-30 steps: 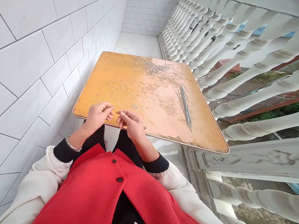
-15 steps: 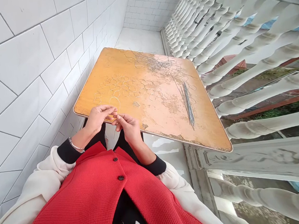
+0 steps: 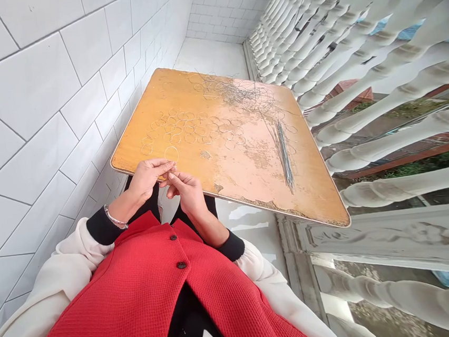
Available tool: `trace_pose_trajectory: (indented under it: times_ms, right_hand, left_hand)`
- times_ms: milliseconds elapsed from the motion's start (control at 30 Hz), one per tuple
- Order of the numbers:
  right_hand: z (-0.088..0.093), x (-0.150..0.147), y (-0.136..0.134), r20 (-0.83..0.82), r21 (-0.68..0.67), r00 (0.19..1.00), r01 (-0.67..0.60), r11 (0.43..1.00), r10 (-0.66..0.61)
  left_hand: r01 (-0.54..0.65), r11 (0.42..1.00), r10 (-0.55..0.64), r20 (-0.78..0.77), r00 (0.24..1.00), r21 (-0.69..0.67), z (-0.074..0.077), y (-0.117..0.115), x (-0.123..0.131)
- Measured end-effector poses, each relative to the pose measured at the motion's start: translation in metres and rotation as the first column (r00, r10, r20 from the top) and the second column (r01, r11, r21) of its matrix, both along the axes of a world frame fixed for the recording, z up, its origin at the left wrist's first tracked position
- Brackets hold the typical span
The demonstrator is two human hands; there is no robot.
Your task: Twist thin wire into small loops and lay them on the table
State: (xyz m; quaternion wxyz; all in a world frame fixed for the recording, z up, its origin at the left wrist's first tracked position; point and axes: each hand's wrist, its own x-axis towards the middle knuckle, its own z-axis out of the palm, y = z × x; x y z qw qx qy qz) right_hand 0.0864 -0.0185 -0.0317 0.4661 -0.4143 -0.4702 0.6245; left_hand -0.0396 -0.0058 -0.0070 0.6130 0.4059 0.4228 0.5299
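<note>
Both hands meet just over the near left edge of the table [image 3: 232,162]. A thin wire loop [image 3: 170,146] stands up from between the fingertips. My left hand [image 3: 148,177] pinches the base of this loop between thumb and fingers. Close against it, my right hand [image 3: 187,189] is closed too, thumb pressed to its bent fingers at the wire's end; the exact contact is hidden. Beyond the hands, several small wire rings [image 3: 192,126] lie spread on the tabletop.
A bundle of straight wires [image 3: 284,155] lies on the table's right side. Farther back is a tangled heap of wire [image 3: 243,93]. A white tiled wall [image 3: 33,81] runs along the left; a white balustrade [image 3: 388,137] stands along the right.
My right hand has shifted slightly left, closer to my left hand, its fingers turned at the wire. My left hand stays nearly still with the loop.
</note>
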Motion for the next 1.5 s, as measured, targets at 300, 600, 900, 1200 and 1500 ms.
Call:
trace_pose_trajectory:
  times_ms: [300,600,900,1200,1500]
  right_hand:
    - [-0.011,-0.002,-0.002,0.012,-0.044,1.000,-0.020,0.999,0.020]
    - [-0.016,0.005,-0.013,0.017,-0.088,0.997,-0.079,0.993,0.081]
    - [-0.012,0.002,-0.013,-0.030,-0.013,0.999,-0.044,0.999,0.043]
    - [-0.012,0.014,-0.013,-0.094,-0.118,0.956,-0.287,0.951,0.277]
    - [-0.003,0.041,-0.001,-0.094,-0.180,0.991,-0.106,0.978,0.090]
  left_hand:
    - [0.013,0.998,-0.010,0.056,0.998,-0.067,-0.003,-0.002,0.000]
    - [-0.074,0.997,0.073,0.020,0.997,0.038,0.018,-0.007,-0.007]
    - [-0.122,0.992,0.119,0.092,0.989,0.032,0.022,-0.013,-0.004]
    - [-0.146,0.989,0.141,0.168,0.976,0.017,0.038,-0.020,-0.009]
    - [-0.084,0.996,0.088,0.130,0.988,-0.029,0.035,-0.024,-0.020]
